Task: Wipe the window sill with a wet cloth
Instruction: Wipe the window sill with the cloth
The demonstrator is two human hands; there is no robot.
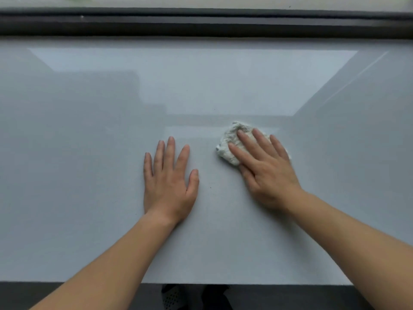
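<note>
A wide pale grey window sill point(89, 153) fills the view. A crumpled white cloth point(230, 139) lies on it right of centre. My right hand point(263, 166) presses flat on top of the cloth, fingers spread over it, covering its near and right part. My left hand point(167, 180) rests palm down on the bare sill to the left of the cloth, fingers apart, holding nothing.
The dark window frame point(201, 25) runs along the far edge of the sill, with glass above it. The sill's front edge point(245, 284) is near me; below it are a dark floor and my feet point(174, 296).
</note>
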